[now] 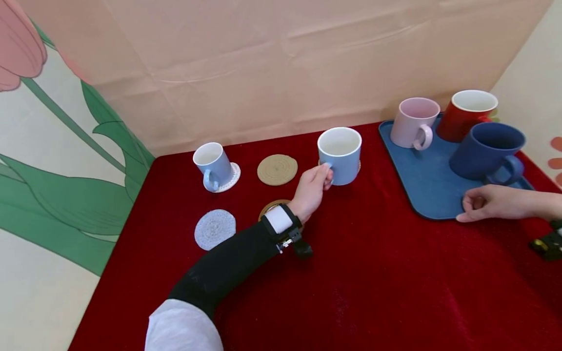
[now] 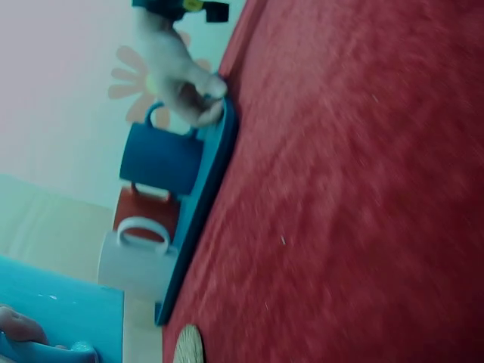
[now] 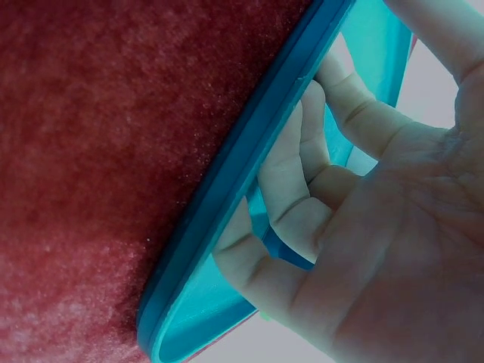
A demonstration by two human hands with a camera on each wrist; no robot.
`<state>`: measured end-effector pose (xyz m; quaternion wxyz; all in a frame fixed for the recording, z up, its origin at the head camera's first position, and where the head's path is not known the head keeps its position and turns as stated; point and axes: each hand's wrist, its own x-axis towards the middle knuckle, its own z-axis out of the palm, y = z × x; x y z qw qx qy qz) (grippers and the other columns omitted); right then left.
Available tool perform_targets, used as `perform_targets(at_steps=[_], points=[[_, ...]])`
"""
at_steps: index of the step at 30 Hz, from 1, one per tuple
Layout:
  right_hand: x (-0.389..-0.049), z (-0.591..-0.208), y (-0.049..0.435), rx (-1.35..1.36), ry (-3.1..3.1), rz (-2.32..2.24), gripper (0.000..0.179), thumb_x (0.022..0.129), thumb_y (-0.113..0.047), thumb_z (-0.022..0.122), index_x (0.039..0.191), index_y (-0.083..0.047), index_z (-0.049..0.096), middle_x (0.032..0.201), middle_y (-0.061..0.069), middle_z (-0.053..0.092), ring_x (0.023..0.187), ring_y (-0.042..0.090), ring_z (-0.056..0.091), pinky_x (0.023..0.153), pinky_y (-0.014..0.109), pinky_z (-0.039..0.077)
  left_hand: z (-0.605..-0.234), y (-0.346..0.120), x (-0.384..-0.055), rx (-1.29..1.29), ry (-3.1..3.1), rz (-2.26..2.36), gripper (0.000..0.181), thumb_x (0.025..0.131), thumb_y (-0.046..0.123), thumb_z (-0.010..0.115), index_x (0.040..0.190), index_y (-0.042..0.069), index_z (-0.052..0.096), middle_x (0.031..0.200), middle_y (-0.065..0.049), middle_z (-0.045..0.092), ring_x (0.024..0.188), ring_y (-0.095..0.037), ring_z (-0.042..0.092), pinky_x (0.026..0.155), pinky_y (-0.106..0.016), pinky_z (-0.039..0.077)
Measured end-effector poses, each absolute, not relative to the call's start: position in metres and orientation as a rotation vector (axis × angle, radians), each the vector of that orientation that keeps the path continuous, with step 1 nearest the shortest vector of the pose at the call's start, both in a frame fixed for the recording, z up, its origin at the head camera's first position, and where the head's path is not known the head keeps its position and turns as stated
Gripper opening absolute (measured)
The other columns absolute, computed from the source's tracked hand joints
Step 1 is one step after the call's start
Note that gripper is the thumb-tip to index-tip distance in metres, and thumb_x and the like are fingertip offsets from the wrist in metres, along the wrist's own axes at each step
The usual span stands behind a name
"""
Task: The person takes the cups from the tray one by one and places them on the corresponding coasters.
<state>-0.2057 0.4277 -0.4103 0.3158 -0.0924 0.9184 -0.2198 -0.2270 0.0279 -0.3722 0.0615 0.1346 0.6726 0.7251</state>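
My left hand (image 1: 309, 190) grips the handle of a light blue mug (image 1: 344, 168) with a white inside. The mug is upright, with part of a woven coaster (image 1: 359, 166) peeking out behind it. In the left wrist view the same mug (image 2: 68, 306) fills the lower left corner, and the edge of the coaster (image 2: 189, 345) shows beyond it. My right hand (image 1: 496, 204) rests at the front rim of a blue tray (image 1: 432, 197), its fingers loosely curled and holding nothing. Those fingers (image 3: 291, 170) lie just inside the rim in the right wrist view.
The tray carries a pink mug (image 1: 410, 129), a red mug (image 1: 456, 122) and a dark blue mug (image 1: 478, 153). Another light blue mug (image 1: 219, 165) stands on a white coaster (image 1: 234, 178). Tan (image 1: 277, 169), grey (image 1: 215, 229) and brown-rimmed (image 1: 268, 207) coasters lie on the red cloth (image 1: 373, 282).
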Motion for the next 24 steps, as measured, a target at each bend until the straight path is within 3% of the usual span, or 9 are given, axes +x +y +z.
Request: perform_targets(at_steps=[4, 16, 24], points=[[-0.205, -0.411, 0.427, -0.247, 2.434, -0.579, 0.026, 0.092, -0.033, 0.066, 0.084, -0.011, 0.056, 0.071, 0.0, 0.052, 0.067, 0.013, 0.049, 0.061, 0.027, 0.036, -0.375, 0.011, -0.23, 0.372, 2.019, 2.241, 0.031, 0.105, 0.008, 0.04, 0.083, -0.012, 0.049, 0.069, -0.003, 0.042, 0.065, -0.013, 0.041, 0.065, -0.022, 0.034], [-0.202, -0.409, 0.429, -0.257, 2.45, -0.573, 0.025, 0.091, -0.033, 0.067, 0.082, -0.012, 0.057, 0.07, 0.0, 0.052, 0.065, 0.012, 0.048, 0.059, 0.026, 0.036, -0.381, -0.029, -0.252, 0.189, 2.027, 2.337, 0.029, 0.105, 0.009, 0.038, 0.079, 0.0, 0.048, 0.07, -0.002, 0.041, 0.066, -0.013, 0.039, 0.066, -0.023, 0.034], [-0.202, -0.41, 0.428, -0.255, 2.463, -0.573, 0.026, 0.09, -0.034, 0.068, 0.082, -0.012, 0.056, 0.07, -0.001, 0.051, 0.065, 0.012, 0.048, 0.06, 0.026, 0.035, -0.39, -0.042, -0.267, -0.011, 2.051, 2.459, 0.028, 0.105, 0.008, 0.04, 0.081, -0.002, 0.051, 0.071, -0.002, 0.043, 0.067, -0.012, 0.043, 0.066, -0.021, 0.037]])
